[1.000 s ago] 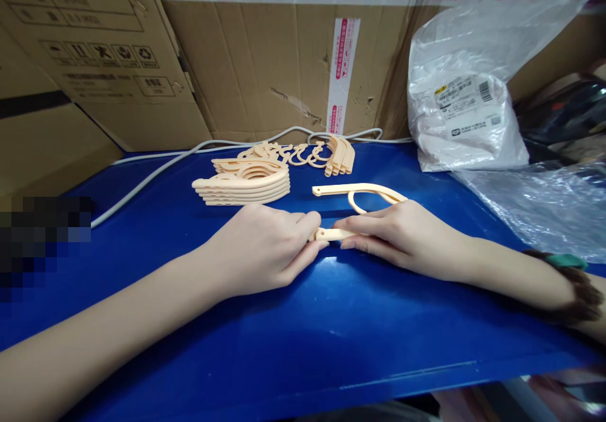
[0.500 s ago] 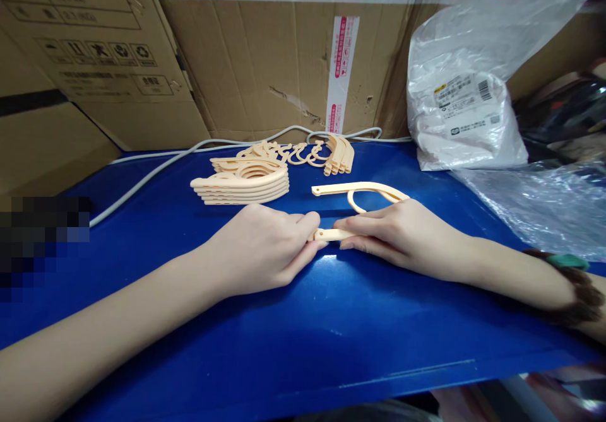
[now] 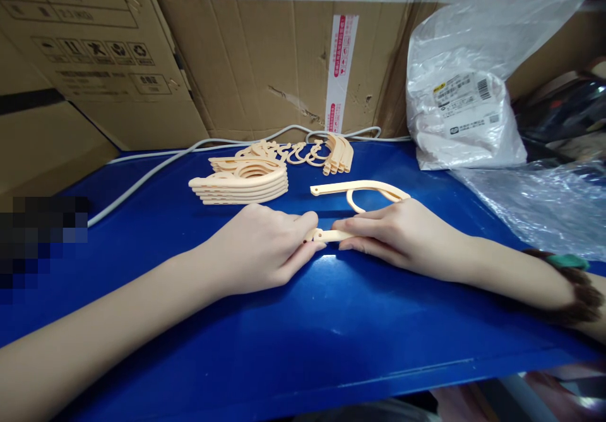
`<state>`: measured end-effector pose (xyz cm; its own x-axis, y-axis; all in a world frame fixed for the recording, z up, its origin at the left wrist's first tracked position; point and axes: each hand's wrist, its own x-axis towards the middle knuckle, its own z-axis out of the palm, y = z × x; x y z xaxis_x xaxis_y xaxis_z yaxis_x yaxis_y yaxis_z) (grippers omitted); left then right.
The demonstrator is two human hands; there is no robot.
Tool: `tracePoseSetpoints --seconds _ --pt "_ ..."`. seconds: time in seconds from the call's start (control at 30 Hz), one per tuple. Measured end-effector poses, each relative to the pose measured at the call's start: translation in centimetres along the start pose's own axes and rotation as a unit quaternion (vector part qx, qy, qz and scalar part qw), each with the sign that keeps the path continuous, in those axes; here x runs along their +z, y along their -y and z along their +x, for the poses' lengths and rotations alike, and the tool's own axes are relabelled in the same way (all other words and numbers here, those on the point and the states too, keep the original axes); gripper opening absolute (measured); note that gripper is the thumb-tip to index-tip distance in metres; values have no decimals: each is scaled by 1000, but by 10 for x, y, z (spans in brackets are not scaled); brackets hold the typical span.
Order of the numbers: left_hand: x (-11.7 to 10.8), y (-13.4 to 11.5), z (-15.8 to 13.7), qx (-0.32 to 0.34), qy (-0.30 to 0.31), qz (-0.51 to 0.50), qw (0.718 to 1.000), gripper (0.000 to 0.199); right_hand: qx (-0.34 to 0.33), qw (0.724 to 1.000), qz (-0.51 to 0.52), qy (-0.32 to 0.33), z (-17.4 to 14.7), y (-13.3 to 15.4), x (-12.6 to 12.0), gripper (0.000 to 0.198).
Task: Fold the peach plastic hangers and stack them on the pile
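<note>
Stretching from the wall of cartons to the person's side, the blue bench (image 3: 265, 359) had a glossy top that caught pale reflections below the hands. Its front edge slanted upward to the right, with a light streak along it.

At the back stood a brown cardboard box (image 3: 265, 62), its face torn and scuffed in places, with white-and-red printed tape (image 3: 341, 62) running down it and more across the top. A second carton (image 3: 118, 75), printed with handling symbols, stood at the left. A white cable (image 3: 156, 182) ran along the rear of the bench and curved forward on the left. At the right stood a crumpled white plastic bag (image 3: 466, 138) bearing a label, with clear plastic film (image 3: 534, 211) spread in front.

Near the middle of the bench, the right hand (image 3: 402, 233) had its grip closed on a cream strip (image 3: 331, 236) with a small hole near its end. The left hand (image 3: 272, 245) pinched a small cream piece (image 3: 308, 235) against that end. Just beyond lay a curved cream piece (image 3: 341, 188); farther left sat a stack of curved pieces (image 3: 239, 192), with cream hooks (image 3: 297, 152) behind.
</note>
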<state>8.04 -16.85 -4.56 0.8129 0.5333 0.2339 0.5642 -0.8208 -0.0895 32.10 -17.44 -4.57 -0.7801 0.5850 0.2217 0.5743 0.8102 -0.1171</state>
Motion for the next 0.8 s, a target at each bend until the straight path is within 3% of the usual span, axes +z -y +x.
tracePoseSetpoints --seconds 0.27,0.47,0.8 --pt "-3 0 1 -11 17 -16 1000 29 2 1000 8 -1 0 0 0 34" --pt "2 2 -1 1 -30 -26 999 28 6 1000 10 1 0 1 0 33" --pt "5 3 -1 4 -47 -55 997 28 15 999 31 1 1 1 -2 33"
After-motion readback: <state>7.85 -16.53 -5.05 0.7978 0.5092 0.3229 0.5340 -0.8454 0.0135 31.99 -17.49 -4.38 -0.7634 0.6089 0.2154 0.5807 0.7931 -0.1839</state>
